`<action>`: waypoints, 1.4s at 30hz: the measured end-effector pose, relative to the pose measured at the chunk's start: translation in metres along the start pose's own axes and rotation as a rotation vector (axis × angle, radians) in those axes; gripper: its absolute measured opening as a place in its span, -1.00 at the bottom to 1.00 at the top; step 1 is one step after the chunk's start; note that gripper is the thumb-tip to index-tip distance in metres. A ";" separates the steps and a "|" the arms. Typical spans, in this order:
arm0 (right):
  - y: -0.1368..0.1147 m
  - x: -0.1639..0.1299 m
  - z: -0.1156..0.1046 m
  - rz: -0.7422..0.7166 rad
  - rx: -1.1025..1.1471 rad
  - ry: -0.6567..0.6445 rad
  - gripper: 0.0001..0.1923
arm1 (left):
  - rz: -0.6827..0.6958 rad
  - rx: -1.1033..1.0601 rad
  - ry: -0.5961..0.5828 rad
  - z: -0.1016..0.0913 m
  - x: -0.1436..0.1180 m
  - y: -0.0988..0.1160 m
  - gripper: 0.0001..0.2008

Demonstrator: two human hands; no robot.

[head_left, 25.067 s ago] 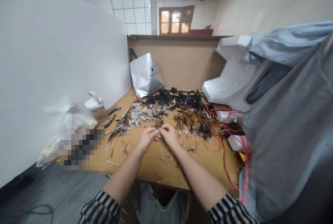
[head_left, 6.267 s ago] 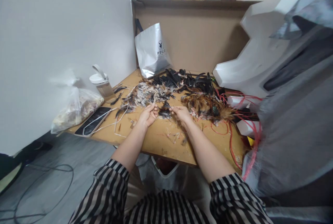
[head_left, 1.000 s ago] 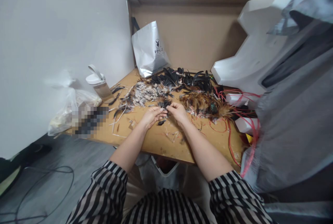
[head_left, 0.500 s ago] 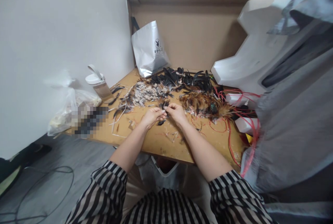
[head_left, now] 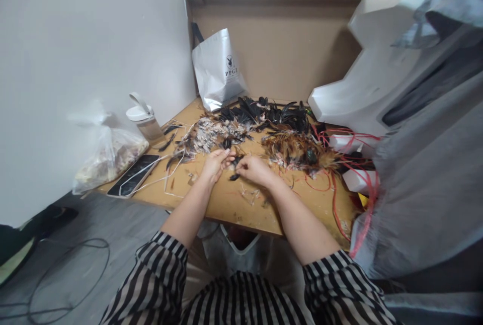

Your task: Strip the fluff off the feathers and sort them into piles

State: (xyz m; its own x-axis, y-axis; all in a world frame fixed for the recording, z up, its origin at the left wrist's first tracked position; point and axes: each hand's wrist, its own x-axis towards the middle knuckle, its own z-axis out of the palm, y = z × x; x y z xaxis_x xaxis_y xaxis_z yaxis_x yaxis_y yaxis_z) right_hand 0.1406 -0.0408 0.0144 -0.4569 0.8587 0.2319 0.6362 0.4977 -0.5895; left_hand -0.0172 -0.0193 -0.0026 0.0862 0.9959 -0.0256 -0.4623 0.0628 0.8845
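My left hand (head_left: 216,166) is closed in a pinch over the table, and a small tuft of dark feathers (head_left: 226,143) stands up from its fingertips. To its right, my right hand (head_left: 255,169) has its thumb and fingers pressed together. A few dark loose feathers (head_left: 234,177) lie right by its fingertips; whether any are pinched there I cannot make out. Behind the left hand spreads a heap of pale, fluffy-based feathers (head_left: 207,134). A brown feather heap (head_left: 290,146) lies beyond the right hand, and long black feathers (head_left: 247,111) are piled at the back.
At left on the table (head_left: 226,204) are a phone (head_left: 134,176) with a white cable, a clear plastic bag (head_left: 109,156) and a lidded bottle (head_left: 147,124). A silver bag (head_left: 217,71) leans at the back. Red cords (head_left: 334,209) and a white machine (head_left: 350,93) stand right.
My hands have drawn apart from where they met. The left now holds the dark tuft upright by itself; the right has come down slightly toward the loose dark feathers.
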 end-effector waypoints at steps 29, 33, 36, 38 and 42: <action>-0.002 0.016 0.012 0.388 1.231 0.457 -0.71 | -0.236 -0.056 -0.214 0.003 -0.006 -0.004 -0.86; -0.002 0.017 0.018 0.417 1.178 0.531 -0.71 | -0.257 -0.063 -0.230 0.002 -0.005 -0.007 -0.88; -0.001 0.017 0.021 0.424 1.154 0.557 -0.71 | -0.243 -0.070 -0.215 0.002 -0.003 -0.008 -0.92; -0.001 0.018 0.022 0.419 1.156 0.548 -0.71 | -0.228 -0.071 -0.181 0.002 -0.002 -0.009 -0.94; -0.002 0.016 0.021 0.425 1.162 0.482 -0.69 | -0.199 -0.078 -0.127 0.002 -0.001 -0.008 -0.94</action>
State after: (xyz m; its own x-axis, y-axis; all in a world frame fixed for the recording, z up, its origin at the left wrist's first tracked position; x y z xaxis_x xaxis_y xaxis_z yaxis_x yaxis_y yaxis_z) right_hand 0.1187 -0.0304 0.0034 0.0620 0.9977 -0.0267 -0.3341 -0.0044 -0.9425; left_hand -0.0117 -0.0207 -0.0083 0.2904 0.9476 -0.1328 -0.4910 0.2667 0.8293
